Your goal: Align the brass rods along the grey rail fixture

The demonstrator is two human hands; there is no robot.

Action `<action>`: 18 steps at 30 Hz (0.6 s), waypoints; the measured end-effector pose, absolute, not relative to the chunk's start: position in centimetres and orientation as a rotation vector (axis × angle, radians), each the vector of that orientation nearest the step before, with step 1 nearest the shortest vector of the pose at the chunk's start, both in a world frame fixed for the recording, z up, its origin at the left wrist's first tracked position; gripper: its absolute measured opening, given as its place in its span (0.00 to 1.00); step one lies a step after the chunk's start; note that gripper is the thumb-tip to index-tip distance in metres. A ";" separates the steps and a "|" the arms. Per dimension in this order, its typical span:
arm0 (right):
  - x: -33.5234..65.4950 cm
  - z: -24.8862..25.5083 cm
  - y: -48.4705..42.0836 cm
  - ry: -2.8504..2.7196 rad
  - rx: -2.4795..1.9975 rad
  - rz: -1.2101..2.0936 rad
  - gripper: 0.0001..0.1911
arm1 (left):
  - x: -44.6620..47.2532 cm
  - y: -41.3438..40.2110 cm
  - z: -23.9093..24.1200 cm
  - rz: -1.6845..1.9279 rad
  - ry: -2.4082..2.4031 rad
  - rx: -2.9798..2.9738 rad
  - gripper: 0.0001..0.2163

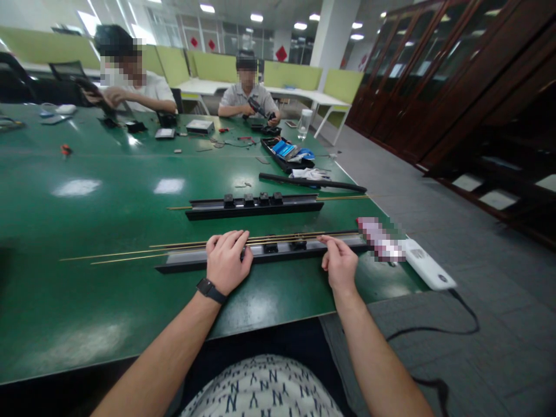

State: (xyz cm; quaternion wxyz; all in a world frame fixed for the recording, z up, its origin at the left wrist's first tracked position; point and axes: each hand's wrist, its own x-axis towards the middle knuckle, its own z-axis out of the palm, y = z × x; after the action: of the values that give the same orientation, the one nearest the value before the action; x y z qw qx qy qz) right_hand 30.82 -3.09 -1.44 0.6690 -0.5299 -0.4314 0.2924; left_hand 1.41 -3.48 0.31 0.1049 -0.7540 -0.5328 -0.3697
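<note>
In front of me lies a long black channel with a pale inner face and small black blocks in it. Several thin brass-coloured rods run lengthwise over it and stick out past its left end. My left hand, with a dark watch on the wrist, is closed over the channel's middle. A dark block shows between its thumb and fingers, mostly hidden. Farther right, my right hand pinches a rod near its right end, index finger against thumb. How many rods this pinch holds is unclear.
Behind lies a second black channel with several blocks and a rod. Beyond are a black strip, a tray of blue items and a glass. A white device with a cable sits at the right edge. Two people work across the table.
</note>
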 end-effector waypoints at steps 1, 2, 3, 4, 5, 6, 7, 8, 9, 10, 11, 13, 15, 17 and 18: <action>30.8 -1.5 -3.1 -0.983 -1.191 0.671 0.18 | 1.4 -3.5 0.3 -1.090 -1.572 -2.224 0.16; 30.8 -1.5 -3.1 -0.990 -1.187 0.681 0.18 | 1.4 -3.5 0.3 -1.090 -1.574 -2.225 0.16; 30.8 -1.5 -3.2 -0.996 -1.184 0.690 0.18 | 1.4 -3.5 0.3 -1.088 -1.576 -2.227 0.16; 30.8 -1.5 -3.2 -1.004 -1.179 0.699 0.18 | 1.4 -3.5 0.3 -1.086 -1.577 -2.227 0.16; 30.8 -1.4 -3.2 -1.013 -1.174 0.708 0.17 | 1.4 -3.5 0.3 -1.085 -1.577 -2.227 0.15; 30.7 -1.4 -3.2 -1.024 -1.169 0.718 0.17 | 1.4 -3.5 0.3 -1.084 -1.580 -2.226 0.15; 30.7 -1.3 -3.3 -1.035 -1.164 0.728 0.17 | 1.4 -3.5 0.3 -1.085 -1.584 -2.227 0.15; 30.6 -1.2 -3.3 -1.046 -1.161 0.740 0.17 | 1.4 -3.5 0.3 -1.087 -1.589 -2.229 0.15; 30.6 -1.2 -3.4 -1.058 -1.161 0.751 0.17 | 1.4 -3.5 0.3 -1.090 -1.595 -2.232 0.16; 30.6 -1.1 -3.4 -1.069 -1.162 0.760 0.17 | 1.4 -3.5 0.3 -1.092 -1.599 -2.236 0.16; 30.6 -1.0 -3.5 -1.081 -1.164 0.769 0.17 | 1.4 -3.5 0.3 -1.094 -1.600 -2.239 0.16; 30.5 -1.0 -3.6 -1.103 -1.164 0.782 0.18 | 1.4 -3.5 0.3 -1.098 -1.595 -2.238 0.16; 30.5 -1.0 -3.6 -1.117 -1.157 0.790 0.18 | 1.4 -3.5 0.3 -1.095 -1.585 -2.232 0.16; 30.6 -1.1 -3.6 -1.121 -1.151 0.791 0.17 | 1.4 -3.5 0.4 -1.088 -1.575 -2.223 0.15; 30.6 -1.1 -3.6 -1.120 -1.148 0.789 0.17 | 1.4 -3.5 0.4 -1.084 -1.573 -2.220 0.15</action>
State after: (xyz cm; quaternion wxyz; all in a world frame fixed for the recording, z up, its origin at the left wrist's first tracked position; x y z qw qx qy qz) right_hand 30.57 -3.57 -1.14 0.6265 -0.5006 -0.4883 0.3442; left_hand 1.40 -3.47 0.36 0.1060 -0.7538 -0.5340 -0.3680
